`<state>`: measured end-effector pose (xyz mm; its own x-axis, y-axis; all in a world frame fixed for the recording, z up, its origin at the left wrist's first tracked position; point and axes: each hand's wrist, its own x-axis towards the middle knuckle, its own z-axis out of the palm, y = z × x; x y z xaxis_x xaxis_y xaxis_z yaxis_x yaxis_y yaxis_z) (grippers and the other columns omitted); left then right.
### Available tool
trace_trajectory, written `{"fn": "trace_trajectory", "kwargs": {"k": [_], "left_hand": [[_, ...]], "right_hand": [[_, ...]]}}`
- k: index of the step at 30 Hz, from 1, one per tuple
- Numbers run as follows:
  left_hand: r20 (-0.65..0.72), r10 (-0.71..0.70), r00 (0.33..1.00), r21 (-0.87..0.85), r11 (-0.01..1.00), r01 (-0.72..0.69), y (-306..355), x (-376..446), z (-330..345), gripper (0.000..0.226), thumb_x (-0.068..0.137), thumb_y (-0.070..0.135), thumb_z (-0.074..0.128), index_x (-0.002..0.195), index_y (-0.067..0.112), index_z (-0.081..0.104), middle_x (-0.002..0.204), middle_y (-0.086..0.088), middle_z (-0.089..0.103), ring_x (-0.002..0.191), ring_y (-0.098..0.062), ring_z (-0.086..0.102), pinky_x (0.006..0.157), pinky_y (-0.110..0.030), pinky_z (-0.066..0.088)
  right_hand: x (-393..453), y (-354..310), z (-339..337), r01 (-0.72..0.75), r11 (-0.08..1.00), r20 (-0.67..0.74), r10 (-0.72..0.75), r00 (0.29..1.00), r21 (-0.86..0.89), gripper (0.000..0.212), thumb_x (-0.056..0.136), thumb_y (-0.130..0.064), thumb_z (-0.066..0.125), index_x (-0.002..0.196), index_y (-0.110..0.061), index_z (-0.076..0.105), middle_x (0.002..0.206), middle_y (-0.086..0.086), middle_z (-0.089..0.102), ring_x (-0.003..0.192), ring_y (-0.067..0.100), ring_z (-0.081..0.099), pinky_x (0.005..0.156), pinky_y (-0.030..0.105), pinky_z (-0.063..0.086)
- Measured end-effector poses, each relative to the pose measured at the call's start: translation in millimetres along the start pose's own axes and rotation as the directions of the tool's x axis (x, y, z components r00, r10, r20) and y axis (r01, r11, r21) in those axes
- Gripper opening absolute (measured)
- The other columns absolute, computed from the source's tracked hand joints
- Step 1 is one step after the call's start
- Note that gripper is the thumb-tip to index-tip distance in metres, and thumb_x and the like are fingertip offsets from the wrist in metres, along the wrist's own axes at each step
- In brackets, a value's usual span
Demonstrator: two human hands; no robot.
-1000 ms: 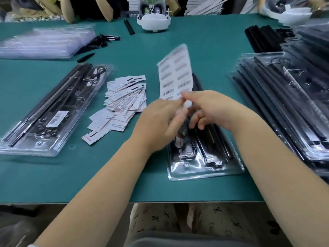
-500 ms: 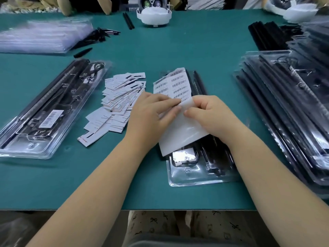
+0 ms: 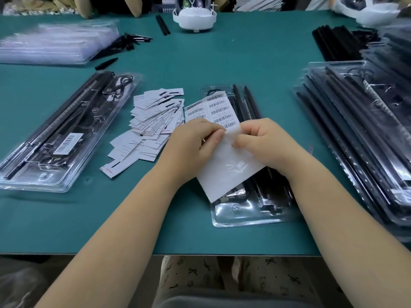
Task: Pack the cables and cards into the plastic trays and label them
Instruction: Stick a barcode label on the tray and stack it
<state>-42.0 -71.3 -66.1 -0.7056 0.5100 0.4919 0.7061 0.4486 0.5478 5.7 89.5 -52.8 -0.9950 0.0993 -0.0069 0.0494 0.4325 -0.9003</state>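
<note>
A sheet of barcode labels (image 3: 216, 112) lies over a clear plastic tray (image 3: 244, 215) packed with black cables in front of me. My left hand (image 3: 192, 146) holds the sheet's left side, fingers curled at its edge. My right hand (image 3: 264, 141) pinches the sheet near the lowest row of labels. The sheet's lower part is bare glossy backing (image 3: 226, 176). A loose heap of white cards (image 3: 153, 127) lies just left of the tray. A second packed tray (image 3: 55, 138) with one barcode label stuck on it sits at the left.
Stacks of packed trays (image 3: 360, 134) fill the right side. A pile of empty clear trays (image 3: 55, 45) lies at the back left, with loose black parts (image 3: 124, 44) beside it. A white device (image 3: 194, 16) stands at the far edge. The green table's (image 3: 222, 52) front edge is near me.
The label sheet came down from upright in the air to lie flat over the tray. Both hands lowered with it and now work at its label rows.
</note>
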Motion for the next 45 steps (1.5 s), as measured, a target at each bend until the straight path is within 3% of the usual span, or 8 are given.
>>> {"fn": "trace_trajectory", "kwargs": {"k": [10, 17, 24, 28, 32, 38, 42, 45], "left_hand": [[0.112, -0.223, 0.969, -0.335, 0.909, 0.248, -2, 1, -3, 0.018, 0.088, 0.017, 0.065, 0.080, 0.032, 0.071, 0.075, 0.015, 0.070, 0.071, 0.009, 0.058, 0.065, -0.007, 0.042], [0.083, -0.247, 0.965, -0.341, 0.903, 0.261, -1, 2, -1, 0.024, 0.091, 0.019, 0.060, 0.075, 0.034, 0.066, 0.063, 0.024, 0.062, 0.060, 0.004, 0.053, 0.059, -0.012, 0.042], [-0.269, -0.390, 0.881, -0.340, 0.894, 0.292, -7, 6, -2, 0.021, 0.093, 0.028, 0.049, 0.075, 0.036, 0.055, 0.059, 0.022, 0.055, 0.060, -0.007, 0.048, 0.062, -0.027, 0.043], [-0.342, -0.260, 0.903, -0.239, 0.953, 0.184, -3, 4, -2, 0.017, 0.092, 0.033, 0.047, 0.077, 0.039, 0.051, 0.069, 0.019, 0.054, 0.064, 0.000, 0.047, 0.061, -0.014, 0.037], [-0.324, -0.107, 0.940, -0.074, 0.993, 0.088, -5, 0, 2, 0.014, 0.092, 0.034, 0.050, 0.082, 0.024, 0.055, 0.070, 0.017, 0.049, 0.069, 0.004, 0.047, 0.064, -0.008, 0.034], [-0.378, 0.126, 0.917, 0.073, 0.992, -0.106, -1, -2, 3, 0.023, 0.093, 0.023, 0.054, 0.082, 0.003, 0.061, 0.078, 0.005, 0.048, 0.065, -0.009, 0.040, 0.059, -0.020, 0.033], [-0.346, 0.178, 0.921, 0.076, 0.984, -0.161, 2, -3, 3, 0.031, 0.091, 0.029, 0.056, 0.085, -0.001, 0.061, 0.085, 0.002, 0.046, 0.068, -0.003, 0.035, 0.058, -0.020, 0.035], [-0.319, 0.191, 0.928, 0.078, 0.982, -0.175, 4, -4, 3, 0.039, 0.089, 0.039, 0.057, 0.090, -0.001, 0.060, 0.090, 0.002, 0.044, 0.070, -0.001, 0.035, 0.057, -0.023, 0.039]], "right_hand": [[0, -2, -4, -0.004, 1.000, 0.041, 0.004, 0.999, -0.001, 0.025, 0.078, -0.014, 0.054, 0.083, 0.010, 0.058, 0.065, 0.006, 0.045, 0.058, 0.014, 0.041, 0.052, 0.024, 0.031], [-1, -3, -7, -0.016, 0.999, 0.080, 0.013, 0.997, 0.041, 0.033, 0.079, -0.002, 0.048, 0.056, -0.018, 0.064, 0.047, -0.012, 0.048, 0.042, 0.002, 0.043, 0.042, 0.012, 0.035], [4, 2, -3, -0.010, 0.998, -0.077, 0.005, 0.997, -0.066, 0.017, 0.082, -0.011, 0.048, 0.089, -0.002, 0.061, 0.077, 0.002, 0.057, 0.067, 0.012, 0.049, 0.060, 0.026, 0.038], [13, 6, -6, 0.046, 0.988, -0.333, -0.094, 0.938, -0.150, 0.010, 0.087, -0.031, 0.053, 0.079, -0.029, 0.058, 0.097, 0.003, 0.053, 0.080, 0.011, 0.049, 0.063, 0.020, 0.035], [10, 6, -14, 0.082, 0.995, -0.508, -0.099, 0.856, -0.056, 0.025, 0.084, -0.034, 0.059, 0.072, -0.015, 0.069, 0.090, 0.013, 0.063, 0.079, 0.012, 0.056, 0.067, 0.026, 0.043], [3, -1, -14, -0.055, 0.998, -0.084, 0.058, 0.995, 0.038, 0.045, 0.082, -0.061, 0.051, 0.062, -0.028, 0.075, 0.056, -0.015, 0.059, 0.062, 0.007, 0.052, 0.065, 0.023, 0.035], [2, 0, -16, -0.045, 0.991, 0.037, 0.040, 0.998, 0.127, 0.037, 0.077, -0.046, 0.061, 0.050, -0.022, 0.066, 0.053, -0.007, 0.044, 0.056, 0.011, 0.034, 0.059, 0.025, 0.030], [2, -1, -20, -0.060, 0.962, 0.077, 0.041, 0.996, 0.265, 0.023, 0.070, -0.039, 0.063, 0.062, -0.018, 0.064, 0.060, 0.000, 0.050, 0.058, 0.013, 0.038, 0.057, 0.025, 0.031]]}}
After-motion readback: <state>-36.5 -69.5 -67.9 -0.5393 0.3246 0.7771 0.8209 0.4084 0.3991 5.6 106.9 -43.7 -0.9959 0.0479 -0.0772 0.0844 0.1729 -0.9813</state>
